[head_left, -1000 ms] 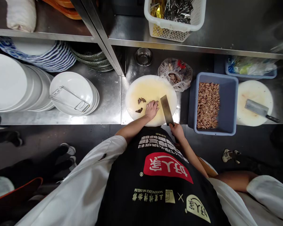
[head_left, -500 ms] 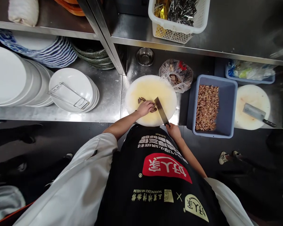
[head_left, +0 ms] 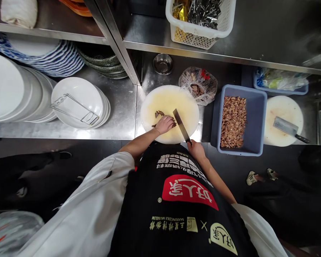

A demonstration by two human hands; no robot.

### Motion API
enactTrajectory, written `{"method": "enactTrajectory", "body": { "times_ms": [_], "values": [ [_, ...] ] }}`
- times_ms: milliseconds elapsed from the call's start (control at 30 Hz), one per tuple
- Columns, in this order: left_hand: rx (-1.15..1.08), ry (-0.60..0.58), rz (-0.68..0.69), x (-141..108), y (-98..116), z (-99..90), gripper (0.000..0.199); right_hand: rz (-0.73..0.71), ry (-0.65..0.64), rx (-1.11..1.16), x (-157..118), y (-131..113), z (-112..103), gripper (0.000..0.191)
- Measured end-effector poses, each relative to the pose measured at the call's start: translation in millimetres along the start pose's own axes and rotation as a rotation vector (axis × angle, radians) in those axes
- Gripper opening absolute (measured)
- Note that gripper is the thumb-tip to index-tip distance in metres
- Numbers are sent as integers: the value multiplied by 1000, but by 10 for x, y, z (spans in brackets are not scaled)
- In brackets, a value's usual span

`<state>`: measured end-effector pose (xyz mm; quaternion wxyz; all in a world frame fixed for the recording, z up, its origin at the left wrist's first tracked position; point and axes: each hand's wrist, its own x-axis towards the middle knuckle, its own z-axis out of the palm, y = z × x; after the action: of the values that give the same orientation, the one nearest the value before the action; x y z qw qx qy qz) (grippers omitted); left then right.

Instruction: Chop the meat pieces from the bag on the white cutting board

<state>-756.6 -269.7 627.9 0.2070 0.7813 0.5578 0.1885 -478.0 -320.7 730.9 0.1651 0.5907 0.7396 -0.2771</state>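
On the round cutting board (head_left: 152,98), my left hand (head_left: 164,124) presses down with curled fingers on dark brown pieces that look like cooked meat (head_left: 173,124). More of these pieces (head_left: 158,114) lie just beyond and beside that hand. My right hand (head_left: 196,150) is wrapped round the black handle of a cleaver (head_left: 182,126). Its blade stands on the board a little to the right of my left fingers, apart from the meat. Behind the board sits an open plastic bag (head_left: 198,85) with similar brown pieces inside.
Right of the board is a blue-grey tub (head_left: 255,121) of chopped brown bits, then a second board (head_left: 283,101) with another cleaver (head_left: 285,125). A small metal bowl (head_left: 163,64) stands behind. Stacked plates (head_left: 77,96) fill the left. A shelf edge (head_left: 230,55) overhangs the counter.
The cleaver has shifted slightly away from my left fingers, leaving a wider gap. My left hand has moved a little, and the pieces by it lie differently. The whole view has drifted slightly.
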Motion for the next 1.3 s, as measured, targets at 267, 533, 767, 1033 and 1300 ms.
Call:
{"method": "enactTrajectory", "body": {
  "times_ms": [267, 533, 767, 1033, 1300],
  "values": [
    [38, -47, 26, 59, -57, 131, 35, -10, -103, -20, -37, -124, -84, 36],
    [109, 4, 157, 72, -161, 208, 34, -19, -63, 51, 611, -520, -20, 34],
    [21, 233, 166, -62, -154, 260, 25, -15, -113, 12, 286, -184, 172, 33],
    [105, 182, 206, -90, -217, 207, 23, -32, -68, -82, -97, 4, 16, 40],
    [136, 135, 241, -45, -246, 249, 26, -27, -145, -21, 210, -321, -107, 34]
  ]
}}
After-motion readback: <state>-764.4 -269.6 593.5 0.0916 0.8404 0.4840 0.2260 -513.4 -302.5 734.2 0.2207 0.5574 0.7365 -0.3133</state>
